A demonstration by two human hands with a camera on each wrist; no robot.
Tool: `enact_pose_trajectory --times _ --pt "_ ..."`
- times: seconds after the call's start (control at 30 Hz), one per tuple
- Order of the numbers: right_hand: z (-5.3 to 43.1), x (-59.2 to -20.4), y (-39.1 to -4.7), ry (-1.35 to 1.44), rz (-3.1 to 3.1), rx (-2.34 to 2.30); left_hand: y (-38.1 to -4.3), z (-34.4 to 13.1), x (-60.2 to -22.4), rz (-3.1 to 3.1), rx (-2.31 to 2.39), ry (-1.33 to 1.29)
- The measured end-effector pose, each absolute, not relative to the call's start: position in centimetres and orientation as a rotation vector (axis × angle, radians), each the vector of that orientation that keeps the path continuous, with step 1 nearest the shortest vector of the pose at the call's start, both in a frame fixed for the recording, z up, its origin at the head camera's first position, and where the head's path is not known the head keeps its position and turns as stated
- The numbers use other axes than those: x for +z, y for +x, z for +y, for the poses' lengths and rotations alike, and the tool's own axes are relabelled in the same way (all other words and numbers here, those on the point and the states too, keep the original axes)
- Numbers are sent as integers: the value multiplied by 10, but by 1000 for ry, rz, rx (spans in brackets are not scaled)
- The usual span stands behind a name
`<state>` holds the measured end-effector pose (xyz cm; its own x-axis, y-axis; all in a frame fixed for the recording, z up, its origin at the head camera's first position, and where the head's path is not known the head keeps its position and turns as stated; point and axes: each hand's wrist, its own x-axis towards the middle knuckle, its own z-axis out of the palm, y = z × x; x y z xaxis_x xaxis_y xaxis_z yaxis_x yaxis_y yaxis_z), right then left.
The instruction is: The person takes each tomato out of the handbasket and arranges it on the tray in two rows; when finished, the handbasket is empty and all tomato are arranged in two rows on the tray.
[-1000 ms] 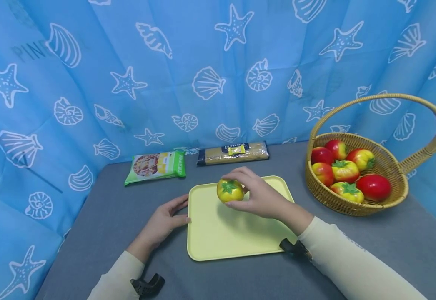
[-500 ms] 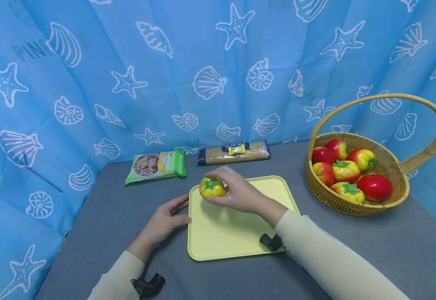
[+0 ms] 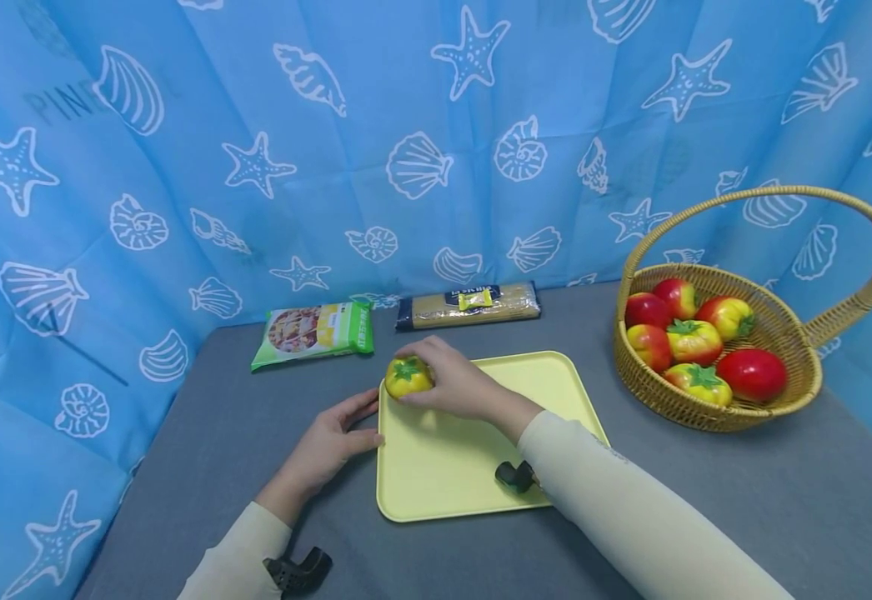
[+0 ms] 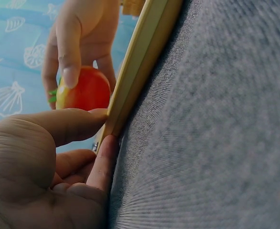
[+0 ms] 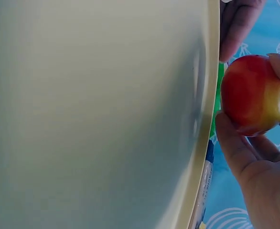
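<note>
In the head view my right hand (image 3: 457,383) grips a yellow fruit (image 3: 408,380) with a green leafy top, at the far left corner of a pale yellow tray (image 3: 443,475). Both wrist views show the same fruit's red side; thumb and fingers go around it. Whether its underside touches the tray is unclear. My left hand (image 3: 331,442) rests against the tray's left edge, thumb and fingertips touching the outer rim. The left wrist view has the left thumb (image 4: 78,125) close below the fruit, on the rim.
A wicker basket (image 3: 799,350) with a tall handle stands at the right, holding several red and yellow fruits. Behind the tray lie a green food packet (image 3: 316,333) and a long pasta packet (image 3: 436,312), a small yellow sachet (image 3: 475,299) on top. A blue shell-print curtain (image 3: 346,167) hangs behind.
My right hand has carried the fruit leftward over the tray, from near its middle to the far left corner. The left hand stays at the rim.
</note>
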<state>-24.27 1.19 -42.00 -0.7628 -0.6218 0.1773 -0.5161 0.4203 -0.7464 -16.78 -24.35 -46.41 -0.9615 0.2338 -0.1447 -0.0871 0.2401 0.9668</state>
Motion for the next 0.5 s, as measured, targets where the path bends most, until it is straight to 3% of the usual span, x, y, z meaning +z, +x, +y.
enact_pose_trajectory --times 0.5 --pt "4 -430 -244 -918 2519 -1258 -165 -241 -461 2271 1775 107"
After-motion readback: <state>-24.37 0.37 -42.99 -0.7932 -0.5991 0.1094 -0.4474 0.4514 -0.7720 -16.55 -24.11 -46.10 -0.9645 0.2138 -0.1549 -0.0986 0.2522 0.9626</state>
